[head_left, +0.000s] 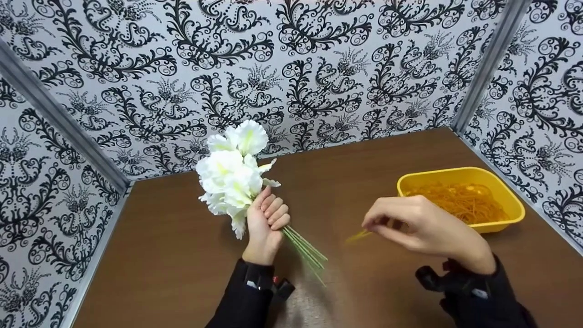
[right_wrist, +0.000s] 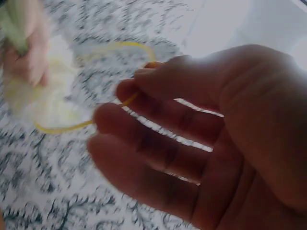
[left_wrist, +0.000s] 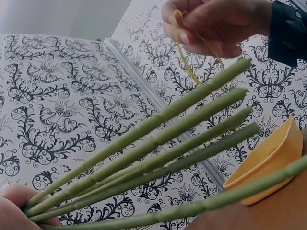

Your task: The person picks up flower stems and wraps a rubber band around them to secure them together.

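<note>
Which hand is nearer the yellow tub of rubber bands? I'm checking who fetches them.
The right. The right hand hovers just left of the yellow tub, pinching a rubber band. The left hand is farther left, gripping the flower stems.

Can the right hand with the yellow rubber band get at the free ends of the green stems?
Probably yes: the right hand pinches the yellow rubber band beside the green stems, with nothing between them.

The flowers (head_left: 233,175) sit above the left hand (head_left: 266,223), stems (head_left: 306,250) below it. The tub (head_left: 460,197) (on the counter (head_left: 182,255)) lies behind the right hand (head_left: 421,228).
</note>
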{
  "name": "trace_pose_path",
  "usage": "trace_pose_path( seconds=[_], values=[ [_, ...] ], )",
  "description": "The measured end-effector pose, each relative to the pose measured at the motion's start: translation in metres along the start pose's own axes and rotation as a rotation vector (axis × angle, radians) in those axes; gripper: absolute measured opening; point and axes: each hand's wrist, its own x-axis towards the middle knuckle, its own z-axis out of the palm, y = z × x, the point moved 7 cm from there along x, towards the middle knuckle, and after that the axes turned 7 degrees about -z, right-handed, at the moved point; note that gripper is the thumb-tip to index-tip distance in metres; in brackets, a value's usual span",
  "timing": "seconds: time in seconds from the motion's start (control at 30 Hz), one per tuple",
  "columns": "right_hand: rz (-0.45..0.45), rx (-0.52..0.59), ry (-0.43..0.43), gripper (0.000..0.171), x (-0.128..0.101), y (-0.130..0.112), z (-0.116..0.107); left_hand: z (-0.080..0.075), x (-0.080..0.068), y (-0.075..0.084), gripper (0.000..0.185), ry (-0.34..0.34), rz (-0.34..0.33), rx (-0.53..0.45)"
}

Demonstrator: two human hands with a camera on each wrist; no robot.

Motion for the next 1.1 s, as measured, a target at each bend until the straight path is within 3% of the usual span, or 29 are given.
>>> trace_pose_path(
  seconds=[0.33,0.8,1.1],
  values=[
    [-0.108,0.120,-0.060,0.021,0.023,-0.021,0.023,0.001,-0.001,0.003,0.053,0.009,0.021,0.023],
    [-0.020,0.094,-0.124,0.018,0.018,-0.005,0.047,0.007,-0.004,-0.004,0.053,-0.025,-0.011,0.035],
    [-0.029,0.091,-0.140,0.017,0.016,-0.001,0.050,0.007,-0.005,-0.004,0.053,-0.018,-0.010,0.039]
  ],
)
